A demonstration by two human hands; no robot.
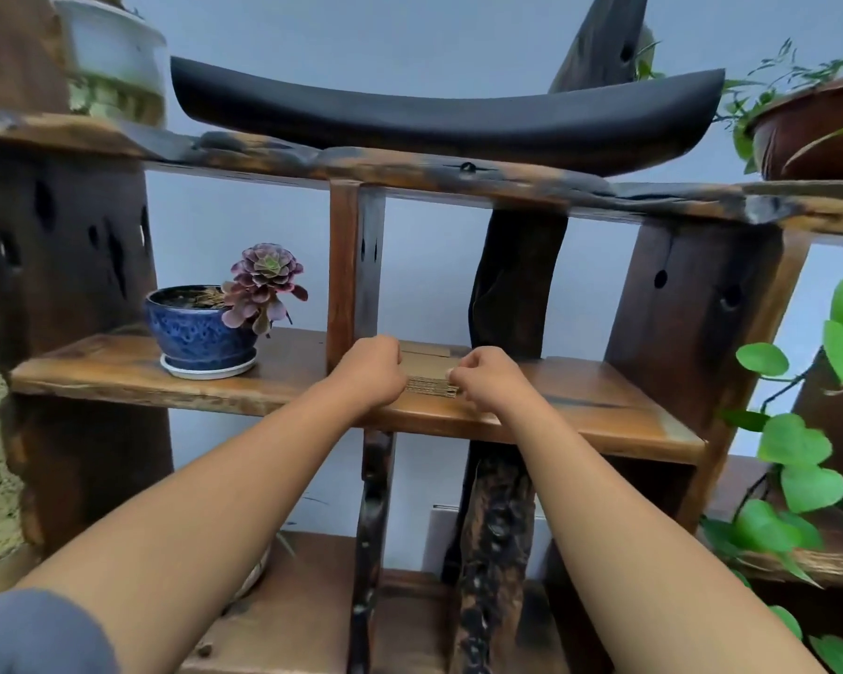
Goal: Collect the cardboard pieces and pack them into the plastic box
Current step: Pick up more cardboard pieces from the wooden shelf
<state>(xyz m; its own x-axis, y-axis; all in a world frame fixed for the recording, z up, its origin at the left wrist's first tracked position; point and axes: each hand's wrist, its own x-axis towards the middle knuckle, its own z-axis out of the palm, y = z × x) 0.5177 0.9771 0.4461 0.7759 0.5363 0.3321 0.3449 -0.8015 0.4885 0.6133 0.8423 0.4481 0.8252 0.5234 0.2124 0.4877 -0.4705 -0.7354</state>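
Note:
A small stack of brown cardboard pieces (427, 369) lies flat on the middle wooden shelf (604, 406), its corrugated edges facing me. My left hand (371, 369) grips the stack's left side with curled fingers. My right hand (483, 377) pinches the right side, thumb on top. Both hands hide the ends of the stack. No plastic box is in view.
A blue glazed pot with a purple succulent (210, 328) stands on the same shelf to the left. Dark wooden uprights (354, 265) stand right behind the stack. A long black dish (444, 114) rests on the upper shelf. Leafy vines (799, 454) hang at the right.

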